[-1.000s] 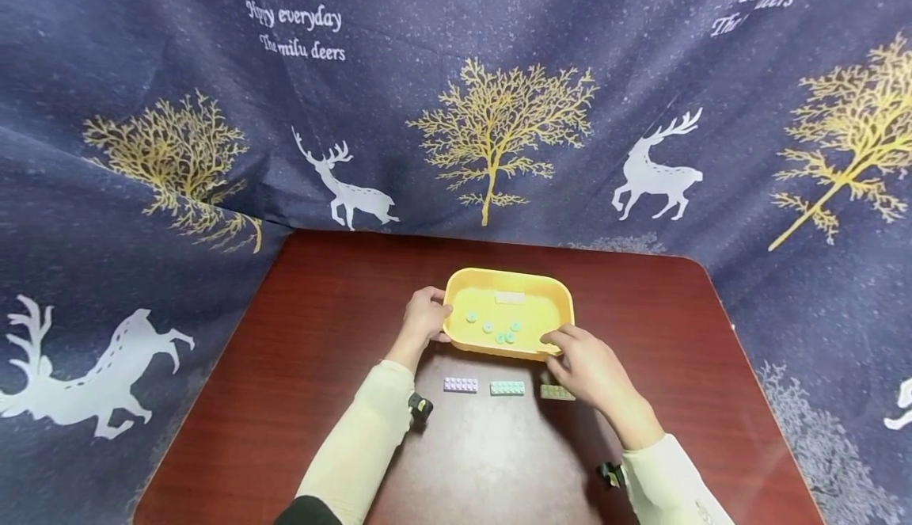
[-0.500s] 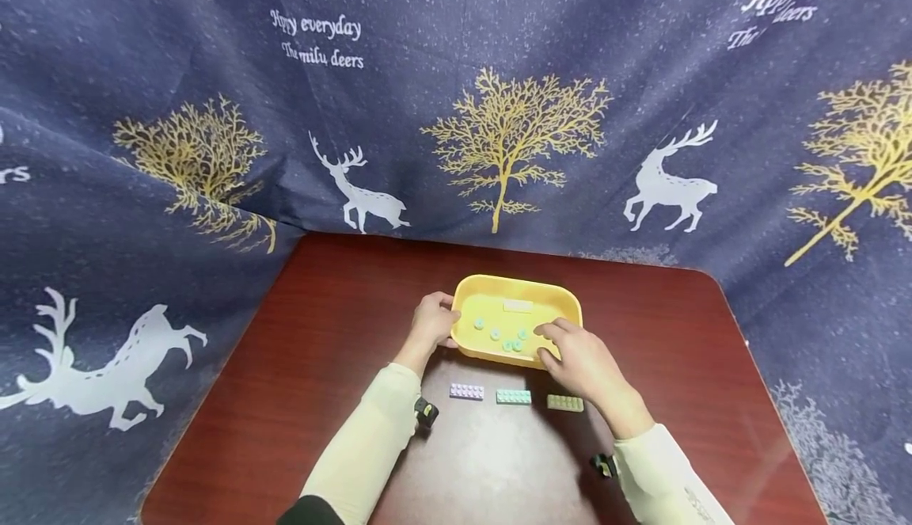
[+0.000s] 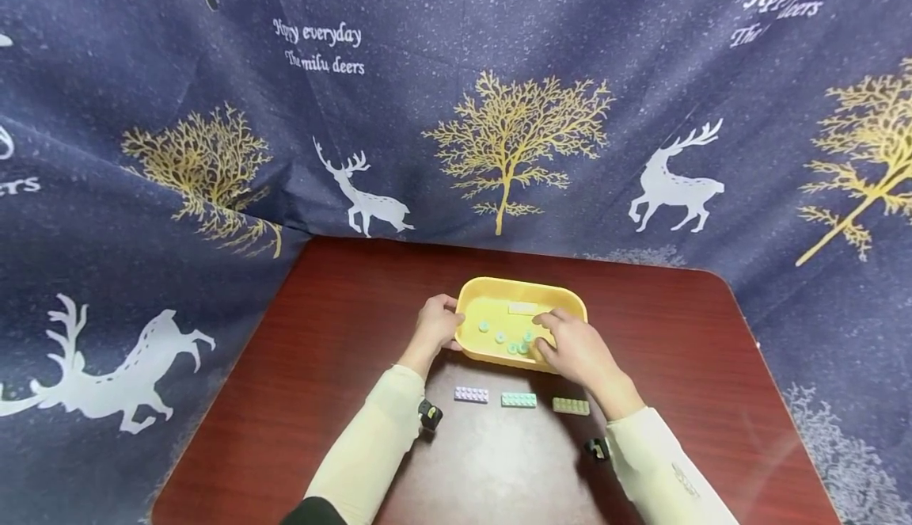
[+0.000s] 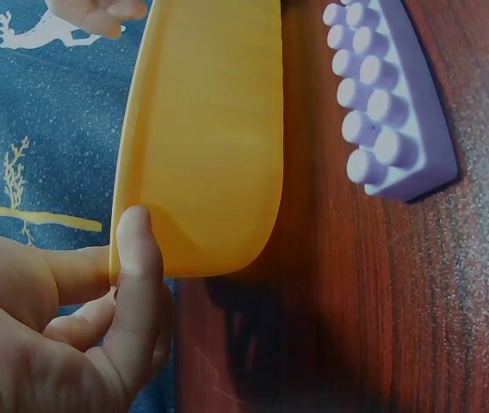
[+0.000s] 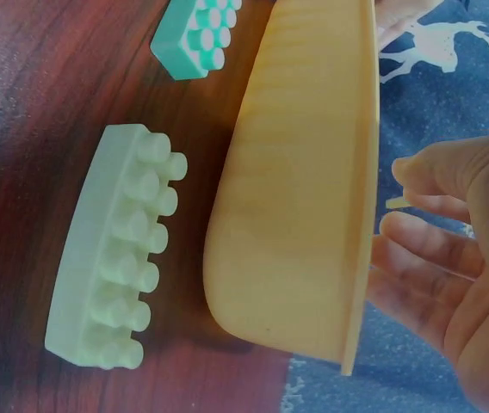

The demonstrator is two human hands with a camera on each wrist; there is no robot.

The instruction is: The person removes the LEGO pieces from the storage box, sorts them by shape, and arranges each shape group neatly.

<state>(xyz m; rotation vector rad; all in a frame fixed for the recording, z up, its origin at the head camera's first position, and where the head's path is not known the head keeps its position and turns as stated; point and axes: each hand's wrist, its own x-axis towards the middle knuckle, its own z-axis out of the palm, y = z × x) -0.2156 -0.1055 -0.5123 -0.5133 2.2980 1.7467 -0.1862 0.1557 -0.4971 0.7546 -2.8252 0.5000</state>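
Note:
A yellow tub (image 3: 520, 285) stands on the table, its left end gripped at the rim by my left hand (image 3: 437, 324), thumb on the near outer wall in the left wrist view. Over the right part of the tub is my right hand (image 3: 579, 351), fingers bent. In the right wrist view its thumb and finger pinch a small pale yellow piece (image 5: 397, 203), mostly hidden. Several small mint rings (image 3: 500, 337) and a white oblong piece (image 3: 523, 308) lie inside the tub. In front sit a purple toy brick (image 3: 471, 394), a mint brick (image 3: 518, 400) and a pale green brick (image 3: 571, 406).
The table (image 3: 356, 335) is dark red wood with a bright glare at its front middle. A dark blue curtain (image 3: 427, 129) with deer and trees hangs behind and at both sides. Black wrist cameras (image 3: 430, 414) sit under both forearms.
My right hand has moved from the tub's near right rim inward and leftward over the tub. The left hand keeps its grip on the tub. The head view has shifted slightly.

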